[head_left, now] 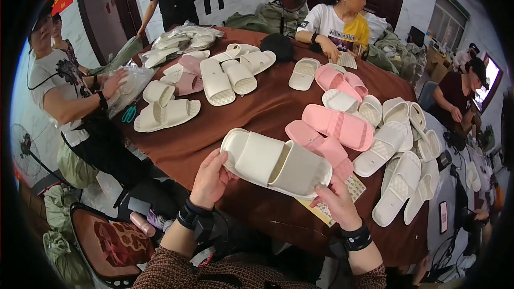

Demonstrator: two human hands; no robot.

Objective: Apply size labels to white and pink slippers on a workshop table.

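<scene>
A pair of off-white slide slippers (261, 152) is held up over the near edge of the table, seemingly tucked one into the other. My left hand (210, 177) grips their left end, thumb on the rim. At the right end, my right hand (338, 199) pinches the edge between thumb and fingers. Just beyond the pair lie pink slippers (338, 127). A yellowish sticker sheet (350, 191) lies partly beneath my right hand and the slippers. Several white slippers (399, 182) are heaped to the right.
A brown cloth (257, 115) covers the table. More white slippers (168, 113), teal scissors (128, 114) and plastic-wrapped slippers (182, 40) are at the left and far side. A black cap (277, 47) lies at the back. Co-workers stand or sit around; a chair (104, 241) holds bags at lower left.
</scene>
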